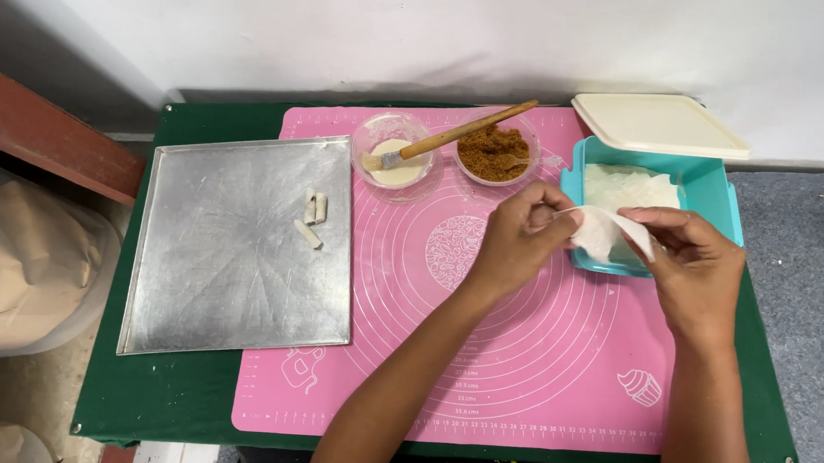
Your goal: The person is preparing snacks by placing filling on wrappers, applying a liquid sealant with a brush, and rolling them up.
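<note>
My left hand [518, 238] and my right hand [691, 263] together pinch a thin white wrapper sheet [603, 232], held just above the near edge of a teal box [720, 188] that has more white sheets inside. The sheet hangs between both hands' fingertips, over the pink silicone mat [518, 362]. On the metal baking tray [228, 277] at the left lie three small rolled pieces [312, 218].
A clear bowl of pale paste [393, 154] has a wooden-handled brush [456, 134] resting in it. Beside it is a bowl of brown crumbly filling [493, 153]. The box's cream lid [659, 123] lies behind the box. Everything rests on a green table [173, 398].
</note>
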